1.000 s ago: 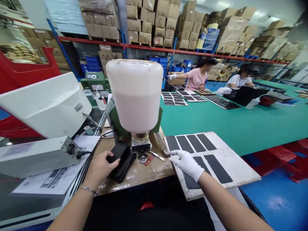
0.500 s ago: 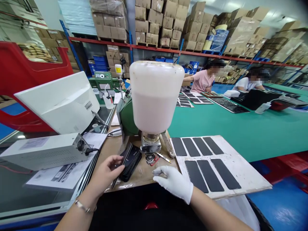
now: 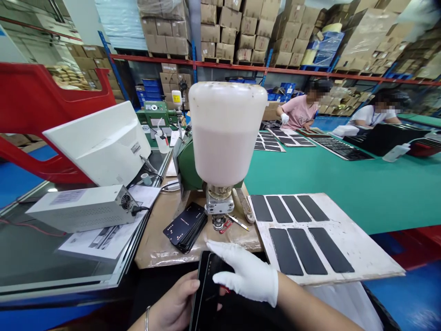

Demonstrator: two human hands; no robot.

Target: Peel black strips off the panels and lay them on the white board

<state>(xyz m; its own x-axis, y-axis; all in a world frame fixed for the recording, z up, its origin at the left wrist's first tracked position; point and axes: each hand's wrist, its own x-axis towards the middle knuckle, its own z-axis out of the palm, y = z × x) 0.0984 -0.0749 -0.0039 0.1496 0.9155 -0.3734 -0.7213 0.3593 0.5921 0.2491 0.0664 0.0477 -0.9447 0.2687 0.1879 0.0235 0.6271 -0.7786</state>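
My left hand (image 3: 177, 301) is bare and grips a thin black rectangular piece (image 3: 201, 294) in front of my body, with the thumb along its edge. My right hand (image 3: 244, 273), in a white glove, is spread beside and partly over that piece, thumb apart from the fingers. Whether it touches the piece I cannot tell. A fanned stack of similar black pieces (image 3: 186, 225) with small holes lies on the brown-covered work surface (image 3: 151, 243). Above that surface stands a green machine (image 3: 189, 165) with a large translucent bottle (image 3: 225, 133) of pale liquid over its metal head (image 3: 219, 204).
On the right, a white board (image 3: 365, 253) carries several dark rectangular pieces. A white-and-yellow knife-like tool (image 3: 239, 223) and a small red item (image 3: 225, 226) lie by the machine head. A monitor (image 3: 99, 142) stands left. Two people sit along the green table (image 3: 310, 177).
My left hand has moved from the stack down towards my body with a black piece. The gloved right hand has come in beside it. The stack now lies more fanned out.
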